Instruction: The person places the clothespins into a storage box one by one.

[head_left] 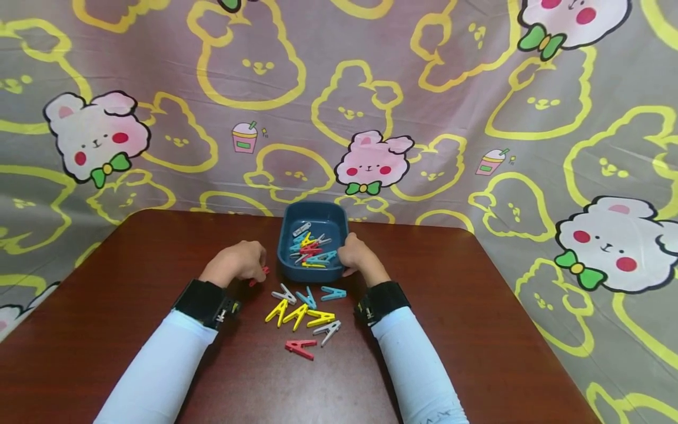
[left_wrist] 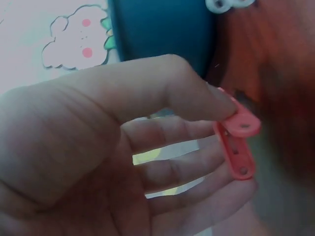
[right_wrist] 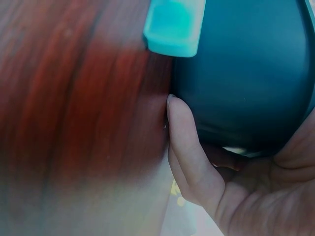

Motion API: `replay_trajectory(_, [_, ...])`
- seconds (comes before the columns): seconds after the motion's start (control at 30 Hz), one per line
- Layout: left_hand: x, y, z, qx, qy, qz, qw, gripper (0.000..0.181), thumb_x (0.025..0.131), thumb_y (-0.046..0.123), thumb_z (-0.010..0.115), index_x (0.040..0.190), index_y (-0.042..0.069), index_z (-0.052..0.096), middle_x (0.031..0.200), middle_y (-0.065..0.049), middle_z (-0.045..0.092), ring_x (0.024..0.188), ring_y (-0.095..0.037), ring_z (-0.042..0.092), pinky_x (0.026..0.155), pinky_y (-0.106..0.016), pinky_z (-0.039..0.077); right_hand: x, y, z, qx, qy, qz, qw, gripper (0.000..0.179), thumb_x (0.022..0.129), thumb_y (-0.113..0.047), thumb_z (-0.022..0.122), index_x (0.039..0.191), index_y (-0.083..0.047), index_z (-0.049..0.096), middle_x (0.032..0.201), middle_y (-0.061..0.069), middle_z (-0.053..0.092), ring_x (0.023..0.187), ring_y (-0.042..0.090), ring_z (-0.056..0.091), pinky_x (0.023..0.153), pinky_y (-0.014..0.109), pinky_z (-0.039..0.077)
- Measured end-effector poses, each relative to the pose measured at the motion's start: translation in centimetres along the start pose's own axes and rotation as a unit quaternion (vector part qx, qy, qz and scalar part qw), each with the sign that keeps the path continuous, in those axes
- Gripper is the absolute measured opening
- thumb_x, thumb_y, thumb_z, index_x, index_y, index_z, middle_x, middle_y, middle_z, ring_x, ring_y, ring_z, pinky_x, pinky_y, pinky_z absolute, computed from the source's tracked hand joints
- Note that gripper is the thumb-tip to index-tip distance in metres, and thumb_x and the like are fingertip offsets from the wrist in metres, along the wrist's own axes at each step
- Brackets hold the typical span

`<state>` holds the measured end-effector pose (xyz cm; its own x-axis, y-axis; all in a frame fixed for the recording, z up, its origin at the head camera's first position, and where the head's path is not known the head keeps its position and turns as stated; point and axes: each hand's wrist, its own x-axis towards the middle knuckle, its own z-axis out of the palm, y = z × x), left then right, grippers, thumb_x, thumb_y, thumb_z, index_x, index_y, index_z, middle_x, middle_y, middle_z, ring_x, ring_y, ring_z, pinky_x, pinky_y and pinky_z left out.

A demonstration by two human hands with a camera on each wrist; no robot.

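My left hand [head_left: 239,261] is just left of a dark blue plastic bin [head_left: 309,274]. Its thumb and fingers pinch a red clothespin [left_wrist: 239,155], seen close in the left wrist view. At the bin's right wall my right hand [head_left: 361,257] grips the side, its fingers [right_wrist: 184,132] against the outer surface. Several mixed clothespins [head_left: 312,250] lie inside the bin. In front of it on the table are grey, blue and yellow clothespins [head_left: 298,316], with a red clothespin [head_left: 301,348] nearest to me.
The brown wooden table [head_left: 434,330] spreads to both sides of my arms. Behind its far edge hangs a patterned curtain [head_left: 296,129]. A light blue clothespin [head_left: 333,293] lies close to the bin's front right corner.
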<state>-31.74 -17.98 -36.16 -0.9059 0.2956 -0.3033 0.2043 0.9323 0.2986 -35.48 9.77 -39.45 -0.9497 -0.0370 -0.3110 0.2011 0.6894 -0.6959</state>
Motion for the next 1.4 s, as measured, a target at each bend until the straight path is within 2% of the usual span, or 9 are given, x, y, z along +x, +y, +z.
replay_trajectory(0.1, [0.2,-0.2,-0.8,-0.021,0.035,0.005,0.9991,0.029,0.090,0.017,0.083,0.109,0.000,0.071,0.090,-0.012,0.070,0.081,-0.025,0.063,0.069,-0.033,0.051,0.0,0.0,-0.1,0.002,0.005,0.004,1.0000,0.067,0.114,-0.013,0.042,0.171,0.004,0.011,0.166,0.031,0.041,0.101,0.040,0.076,0.066,0.039,0.068])
replay_trajectory(0.23, [0.7,-0.1,-1.6,-0.056,0.111,0.009,0.9922,0.029,0.093,0.017,0.081,0.113,-0.002,0.069,0.095,-0.017,0.071,0.081,-0.028,0.066,0.069,-0.034,0.053,0.2,0.0,-0.1,0.003,0.012,0.010,0.9999,0.066,0.114,-0.013,0.043,0.170,0.004,0.013,0.163,0.032,0.043,0.098,0.039,0.077,0.065,0.038,0.068])
replay_trajectory(0.37, [1.2,1.3,-2.2,-0.079,0.191,0.020,0.9783,0.032,0.095,0.016,0.077,0.119,-0.003,0.067,0.104,-0.020,0.070,0.088,-0.032,0.064,0.074,-0.039,0.055,0.3,0.1,0.0,-0.001,0.014,0.020,0.9997,0.067,0.114,-0.014,0.043,0.171,0.003,0.011,0.163,0.033,0.044,0.094,0.038,0.078,0.064,0.037,0.067])
replay_trajectory(0.47, [2.1,2.9,-2.7,-0.085,0.218,0.038,0.9715,0.034,0.096,0.014,0.076,0.124,-0.002,0.066,0.110,-0.020,0.069,0.093,-0.033,0.064,0.079,-0.043,0.057,0.2,0.2,0.0,-0.004,0.014,0.023,0.9996,0.068,0.114,-0.014,0.043,0.171,0.003,0.009,0.163,0.034,0.044,0.093,0.038,0.078,0.064,0.036,0.067])
replay_trajectory(0.67, [5.7,5.3,-2.8,-0.044,0.200,0.090,0.9746,0.031,0.096,0.014,0.078,0.123,0.002,0.069,0.114,-0.018,0.071,0.098,-0.032,0.065,0.088,-0.046,0.061,0.1,0.3,0.0,-0.004,0.008,0.023,0.9997,0.070,0.114,-0.013,0.042,0.172,0.003,0.006,0.167,0.033,0.039,0.094,0.038,0.077,0.067,0.038,0.068])
replay_trajectory(0.9, [9.4,6.0,-2.1,-0.021,0.179,0.120,0.9762,0.029,0.099,0.015,0.077,0.125,0.002,0.072,0.114,-0.016,0.073,0.104,-0.032,0.064,0.095,-0.047,0.060,0.0,0.3,0.1,-0.001,-0.001,0.011,0.9999,0.069,0.114,-0.014,0.042,0.171,0.004,0.007,0.167,0.032,0.039,0.091,0.038,0.077,0.067,0.039,0.068])
replay_trajectory(1.0, [10.2,6.2,-1.7,-0.030,0.157,0.115,0.9804,0.032,0.100,0.014,0.076,0.129,0.000,0.072,0.115,-0.017,0.074,0.104,-0.031,0.064,0.096,-0.046,0.059,0.1,0.2,0.1,-0.003,0.000,0.011,0.9999,0.069,0.114,-0.014,0.042,0.171,0.004,0.007,0.165,0.033,0.040,0.091,0.038,0.077,0.065,0.037,0.068])
replay_trajectory(1.17, [11.4,6.7,-0.8,-0.046,0.133,0.084,0.9864,0.036,0.101,0.016,0.074,0.135,0.002,0.070,0.123,-0.016,0.073,0.111,-0.032,0.067,0.100,-0.048,0.060,0.2,0.1,-0.1,-0.006,0.005,0.009,0.9999,0.070,0.115,-0.015,0.043,0.171,0.004,0.007,0.163,0.034,0.043,0.090,0.037,0.077,0.063,0.036,0.067])
replay_trajectory(1.4, [12.4,6.9,0.2,-0.066,0.146,0.051,0.9858,0.035,0.104,0.015,0.072,0.137,0.003,0.068,0.128,-0.017,0.073,0.110,-0.033,0.072,0.100,-0.048,0.062,0.4,0.2,-0.1,-0.004,-0.002,0.007,1.0000,0.069,0.115,-0.016,0.043,0.171,0.004,0.007,0.164,0.034,0.042,0.088,0.037,0.077,0.063,0.036,0.067])
